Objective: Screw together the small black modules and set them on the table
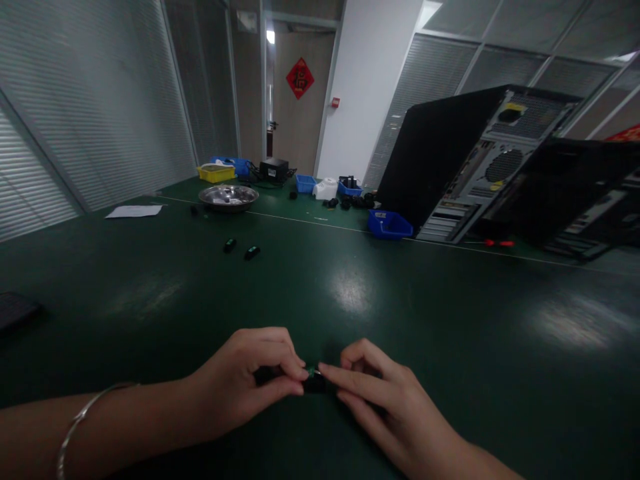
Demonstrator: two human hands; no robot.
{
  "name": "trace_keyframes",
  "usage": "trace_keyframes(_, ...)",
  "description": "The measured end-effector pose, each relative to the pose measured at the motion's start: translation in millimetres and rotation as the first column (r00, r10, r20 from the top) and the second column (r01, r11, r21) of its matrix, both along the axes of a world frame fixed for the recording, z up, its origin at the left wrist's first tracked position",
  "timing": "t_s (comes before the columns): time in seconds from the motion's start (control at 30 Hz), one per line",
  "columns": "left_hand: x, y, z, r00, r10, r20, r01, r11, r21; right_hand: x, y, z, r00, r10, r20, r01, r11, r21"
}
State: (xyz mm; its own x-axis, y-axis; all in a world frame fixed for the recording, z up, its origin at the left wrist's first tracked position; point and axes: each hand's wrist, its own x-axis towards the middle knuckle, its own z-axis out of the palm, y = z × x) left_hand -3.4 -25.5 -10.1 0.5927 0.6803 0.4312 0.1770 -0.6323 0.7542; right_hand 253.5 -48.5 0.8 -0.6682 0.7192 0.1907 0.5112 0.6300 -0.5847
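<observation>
A small black part with a bit of green circuit board is low in the middle of the view, at the table surface. My left hand pinches its left end between thumb and fingers, and a silvery bangle circles that wrist. From the other side, my right hand grips its right end, with the index fingertip on top and the thumb close below. The fingers hide much of the part. Farther up the table lie two similar small black parts, a left one and a right one.
A shiny metal bowl stands at the back left, near a yellow tray and a paper sheet. A blue bin sits before a black computer case. A dark flat object lies at the left edge.
</observation>
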Motion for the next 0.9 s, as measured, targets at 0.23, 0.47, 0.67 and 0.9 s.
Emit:
trace_keyframes(0.23,-3,1,-3.5,0.997,0.041,-0.071,-0.036,0.997,0.061,0,0,2.2,0.998,-0.023,-0.053,0.02,0.998,-0.059)
trace_keyframes(0.47,-5,-2,3.6,0.969,0.024,-0.244,-0.012,0.999,0.048,2,0,-0.3,0.988,-0.076,-0.137,0.063,0.993,-0.101)
trace_keyframes(0.67,-6,0,10.4,0.976,-0.019,-0.216,0.046,0.992,0.121,2,1,-1.9,0.978,-0.086,-0.188,0.072,0.994,-0.08)
trace_keyframes(0.9,-6,0,11.3,0.921,-0.176,-0.347,0.22,0.971,0.091,1,1,-2.2,0.976,-0.085,-0.199,0.069,0.994,-0.086)
